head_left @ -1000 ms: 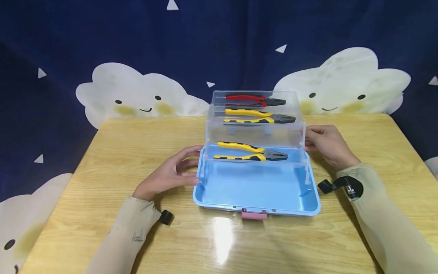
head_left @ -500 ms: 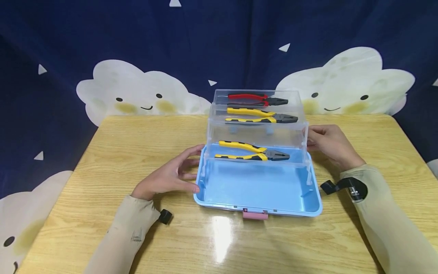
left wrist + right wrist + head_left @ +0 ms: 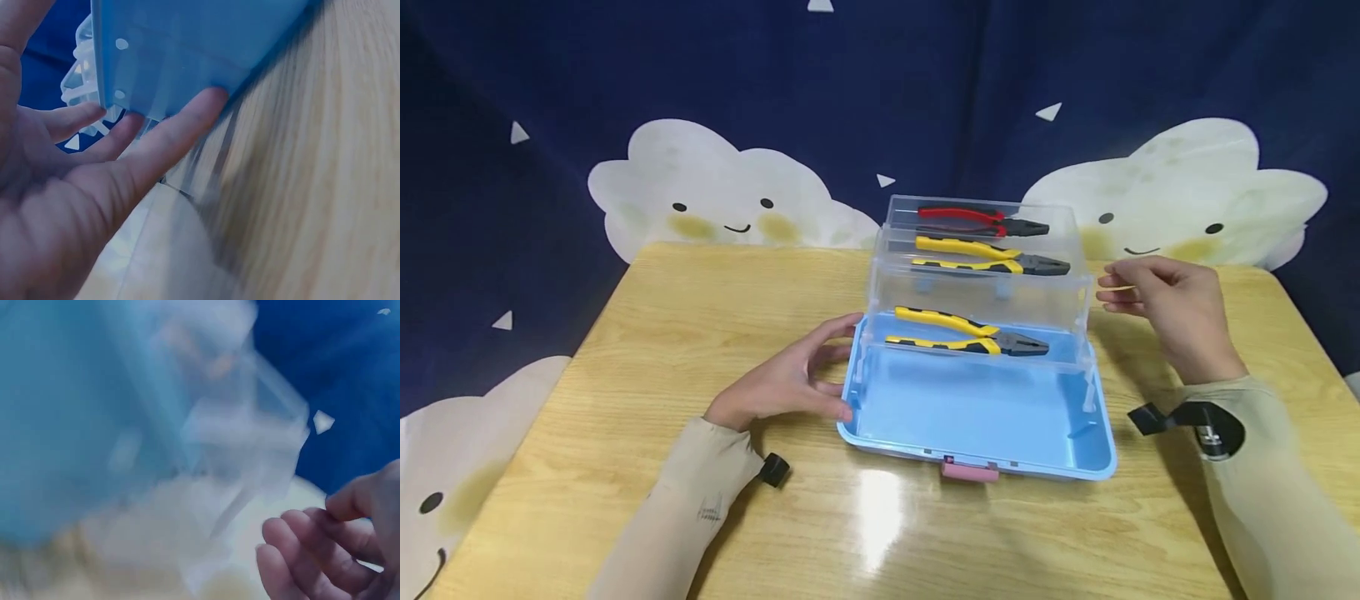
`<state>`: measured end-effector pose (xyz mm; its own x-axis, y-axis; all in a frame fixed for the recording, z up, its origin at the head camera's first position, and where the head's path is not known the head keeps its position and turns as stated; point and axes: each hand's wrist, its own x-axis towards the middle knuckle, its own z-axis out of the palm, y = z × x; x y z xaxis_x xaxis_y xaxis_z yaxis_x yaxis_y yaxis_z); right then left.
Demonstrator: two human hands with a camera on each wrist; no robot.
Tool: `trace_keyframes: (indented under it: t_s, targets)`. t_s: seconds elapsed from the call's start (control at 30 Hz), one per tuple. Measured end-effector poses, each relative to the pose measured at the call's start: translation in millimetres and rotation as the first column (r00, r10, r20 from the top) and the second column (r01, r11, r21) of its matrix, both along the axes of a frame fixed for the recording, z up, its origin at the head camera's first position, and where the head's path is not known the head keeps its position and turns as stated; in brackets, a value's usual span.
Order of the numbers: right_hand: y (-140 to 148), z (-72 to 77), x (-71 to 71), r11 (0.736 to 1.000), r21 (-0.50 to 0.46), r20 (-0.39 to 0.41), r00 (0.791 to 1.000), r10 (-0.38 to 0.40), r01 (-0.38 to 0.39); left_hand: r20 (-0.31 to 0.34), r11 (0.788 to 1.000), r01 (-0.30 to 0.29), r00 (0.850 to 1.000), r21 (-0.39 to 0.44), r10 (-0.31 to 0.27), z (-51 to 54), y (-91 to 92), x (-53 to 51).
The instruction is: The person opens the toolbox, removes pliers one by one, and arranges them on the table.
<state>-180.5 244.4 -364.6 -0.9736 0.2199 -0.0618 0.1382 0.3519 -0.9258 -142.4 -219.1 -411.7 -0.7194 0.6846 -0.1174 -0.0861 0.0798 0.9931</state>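
Observation:
A blue toolbox [image 3: 973, 417] stands with its clear tiered trays [image 3: 985, 300] raised. Red-handled pliers [image 3: 958, 214] lie in the top tier, yellow-and-black pliers [image 3: 966, 248] below them, and another yellow-and-black pair [image 3: 943, 319] in the lowest tray. My left hand [image 3: 786, 383] touches the box's left side with spread fingers; in the left wrist view the thumb of that hand [image 3: 81, 187] lies along the blue wall [image 3: 181, 50]. To the right of the trays, my right hand [image 3: 1183, 308] is off the box, fingers loosely bent, holding nothing. The right wrist view shows that hand [image 3: 350, 544] beside blurred trays.
The box has a pink latch [image 3: 970, 472] at its front. It stands on a wooden table [image 3: 775, 533], before a dark blue curtain [image 3: 865, 83] with white clouds and triangles. A black strap piece is at each wrist.
My right hand has moved away from the trays' right side, to the right. My left hand stays at the box's left side. The head view has shifted slightly.

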Motion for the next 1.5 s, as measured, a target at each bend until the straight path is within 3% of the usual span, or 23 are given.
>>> trace_keyframes:
  t_s: [0.1,0.17,0.3,0.37,0.43,0.8,1.5]
  targets:
    - [-4,10.0,7.8,0.983,-0.184,-0.128,0.992,-0.017,-0.007,-0.017,1.000,0.018,1.000,0.008,-0.017,-0.9,2.6,-2.5]
    - [-10,15.9,12.5,0.973,-0.226,-0.194,0.981,0.001,-0.046,-0.034,1.000,0.022,0.999,0.004,-0.022,-2.2,3.4,-3.7]
    - [-23,25.4,22.7,0.997,-0.005,-0.205,0.976,0.068,-0.071,-0.039,1.000,0.019,0.999,-0.013,-0.020,-4.6,3.5,-4.0]
    - [-29,29.2,27.9,0.991,0.116,-0.189,0.978,0.093,-0.072,-0.035,1.000,0.019,0.999,-0.014,-0.019,-5.5,3.5,-3.6]
    - [-34,32.6,32.6,0.981,0.172,-0.188,0.975,0.119,-0.087,-0.026,1.000,0.020,0.999,-0.011,-0.020,-6.1,3.7,-3.1]
    - [-47,41.8,46.2,0.960,0.223,-0.213,0.952,0.219,-0.171,-0.015,1.000,-0.012,1.000,-0.020,0.012,-6.7,2.5,-0.9]
    - [-76,50.0,46.2,0.919,0.309,-0.203,0.927,0.314,-0.244,-0.019,1.000,-0.009,1.000,-0.020,0.009,-5.4,0.5,-3.0]
